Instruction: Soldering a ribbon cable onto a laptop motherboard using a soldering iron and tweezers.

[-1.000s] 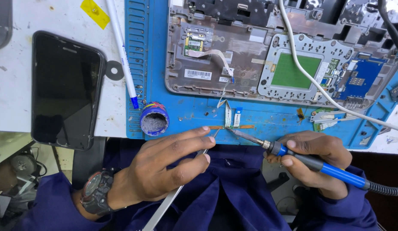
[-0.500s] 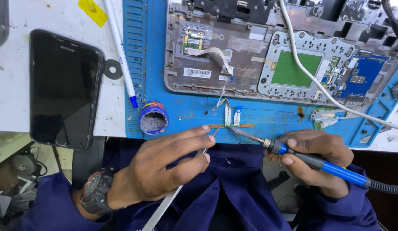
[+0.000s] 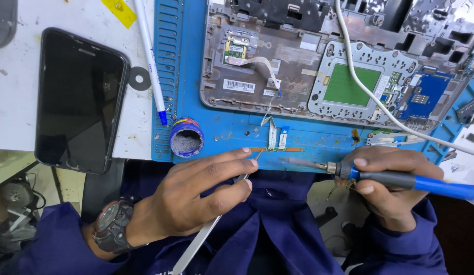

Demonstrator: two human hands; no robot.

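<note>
My left hand (image 3: pixel 196 196) grips slim metal tweezers (image 3: pixel 206 234), their tips meeting a thin orange flex strip (image 3: pixel 277 149) at the front edge of the blue work mat (image 3: pixel 216 127). My right hand (image 3: pixel 387 186) is closed around a blue-handled soldering iron (image 3: pixel 400 179); its metal tip lies just right of the strip, pointing left. Two small ribbon cables (image 3: pixel 275 137) stand just behind the strip. A black-and-red wristwatch (image 3: pixel 110 231) is on my left wrist.
An opened laptop base (image 3: pixel 318 66) with a green touchpad board and a blue circuit board lies on the mat, a white cable (image 3: pixel 369 97) draped over it. A black phone (image 3: pixel 79 99), a pen (image 3: pixel 151 66) and a small round tin (image 3: pixel 186 137) sit to the left.
The soldering iron tip has drawn a little to the right, away from the orange strip. My left hand and the tweezers stay in place.
</note>
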